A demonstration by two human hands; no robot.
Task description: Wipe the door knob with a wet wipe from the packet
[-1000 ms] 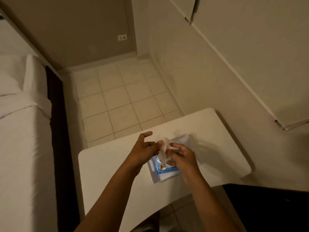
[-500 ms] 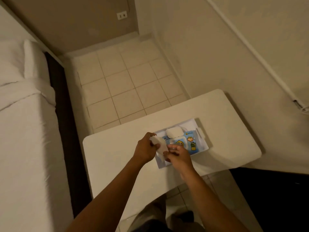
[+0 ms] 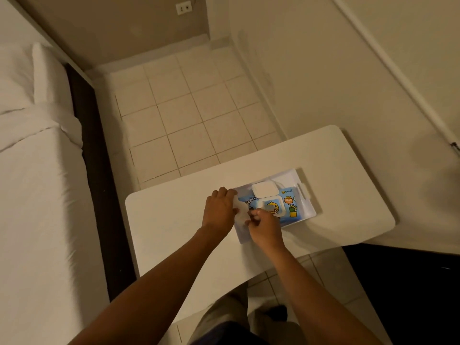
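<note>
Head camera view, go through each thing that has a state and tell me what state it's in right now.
Wet wipe packet: lying flat in a white tray, flip lid open.
White tray: resting on the white table.
Wet wipe: out of the packet, held between both hands.
Left hand: gripping the wipe.
Right hand: pinching the wipe.
Door knob: not in view.

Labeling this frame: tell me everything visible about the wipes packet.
The wipes packet is a flat, soft-looking blue pack with cartoon print, lying in a shallow white tray on the white table. Its white flip lid stands open, hinged toward the far side. The left hand and right hand cover its near end, holding a white wipe.
</note>
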